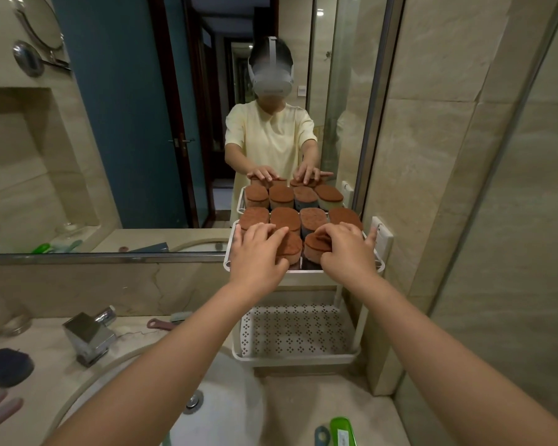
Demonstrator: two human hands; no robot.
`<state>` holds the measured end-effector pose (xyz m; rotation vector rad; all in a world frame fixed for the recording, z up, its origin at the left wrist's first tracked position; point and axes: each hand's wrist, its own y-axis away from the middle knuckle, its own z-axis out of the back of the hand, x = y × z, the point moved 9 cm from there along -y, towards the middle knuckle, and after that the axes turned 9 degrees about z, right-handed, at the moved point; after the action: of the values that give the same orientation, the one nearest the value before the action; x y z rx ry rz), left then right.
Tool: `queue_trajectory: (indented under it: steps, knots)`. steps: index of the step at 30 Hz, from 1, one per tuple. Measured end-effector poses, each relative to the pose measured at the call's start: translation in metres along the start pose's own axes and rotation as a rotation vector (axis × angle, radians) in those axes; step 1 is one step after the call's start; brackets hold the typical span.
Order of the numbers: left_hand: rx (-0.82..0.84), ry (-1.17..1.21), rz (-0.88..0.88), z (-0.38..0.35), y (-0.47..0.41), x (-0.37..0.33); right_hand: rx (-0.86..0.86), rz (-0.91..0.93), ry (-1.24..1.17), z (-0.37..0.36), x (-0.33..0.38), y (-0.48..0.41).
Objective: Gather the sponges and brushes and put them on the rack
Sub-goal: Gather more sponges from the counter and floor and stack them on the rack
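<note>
In the head view the person is working at the top shelf of the white rack (228, 252), which is standing on the bench (319, 410) in the corner beside the mirror (126, 123). The left hand (258, 249) is lying open, fingers spread flat over the front-left sponge (292, 245). The right hand (347, 249) is curling thumb and fingers round the front-right sponge (313, 251). Four more sponges (285, 218) are sitting in a row just behind them, so the shelf is looking nearly full. To seat these two well, I'd be pressing them down level and snug against that back row, nothing overhanging the rim. The green brush (343, 428) and the dark scrubber (5, 366) are lying on the bench, well apart from the rack. The perforated lower shelf (293, 329) looks the likely place for them.
</note>
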<state>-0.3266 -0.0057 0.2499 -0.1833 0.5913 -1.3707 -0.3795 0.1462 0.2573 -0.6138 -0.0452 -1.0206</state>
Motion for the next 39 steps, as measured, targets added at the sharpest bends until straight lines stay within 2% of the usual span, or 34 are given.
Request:
queue_trajectory:
  steps: [7, 11, 15, 18, 20, 23, 27, 35, 39]
  knots:
    - [0.106, -0.033, -0.019, -0.013, 0.003, 0.000, -0.030, 0.017, -0.018, -0.006, 0.003, 0.008]
    - [-0.026, 0.093, -0.016, 0.004, 0.013, 0.004, -0.124, 0.071, -0.022, -0.002, 0.017, 0.014]
    - [-0.155, 0.346, 0.032, 0.027, 0.030, 0.025, -0.257, 0.230, -0.254, 0.003, 0.056, 0.020]
    - [-0.231, 0.567, 0.111, 0.046, 0.046, 0.058, -0.303, 0.314, -0.341, -0.004, 0.094, 0.023]
    - [-0.300, 0.617, 0.152, 0.059, 0.060, 0.084, -0.300, 0.350, -0.384, -0.016, 0.123, 0.024]
    - [-0.384, 0.610, 0.224, 0.074, 0.084, 0.130, -0.252, 0.421, -0.452, -0.041, 0.168, 0.025]
    - [-0.410, 0.561, 0.363, 0.088, 0.115, 0.198, -0.119, 0.486, -0.496, -0.088, 0.229, 0.027]
    - [-0.400, 0.461, 0.596, 0.109, 0.175, 0.335, 0.205, 0.482, -0.589, -0.202, 0.338, 0.039]
    - [-0.384, 0.395, 0.691, 0.118, 0.201, 0.400, 0.311, 0.471, -0.635, -0.250, 0.387, 0.043]
